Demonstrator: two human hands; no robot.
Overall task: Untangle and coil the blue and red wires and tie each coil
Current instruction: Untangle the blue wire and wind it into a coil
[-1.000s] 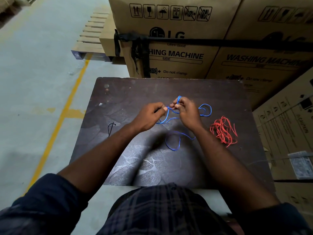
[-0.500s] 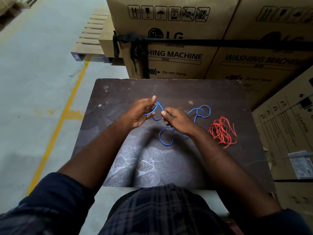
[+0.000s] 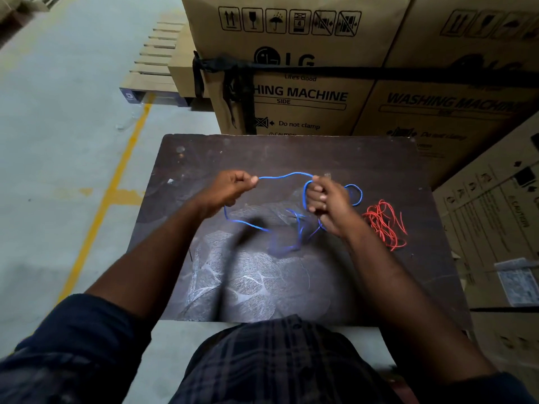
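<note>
A thin blue wire [image 3: 284,176] stretches between both hands above a dark board [image 3: 291,153]. My left hand [image 3: 230,189] pinches one part of it at the fingertips. My right hand [image 3: 329,204] is closed around a loop of it, with more blue loops hanging below and behind the fist down to the board. A tangled bundle of red wire [image 3: 385,224] lies on the board just right of my right hand, untouched.
Large cardboard washing-machine boxes [image 3: 294,68] stand right behind the board, and another box [image 3: 495,217] leans at the right. A wooden pallet [image 3: 151,71] and a yellow floor line [image 3: 108,199] are at the left.
My hands have moved apart, drawing a length of blue wire taut between them. My right hand has closed into a fist around a loop; the hanging loops have shifted.
</note>
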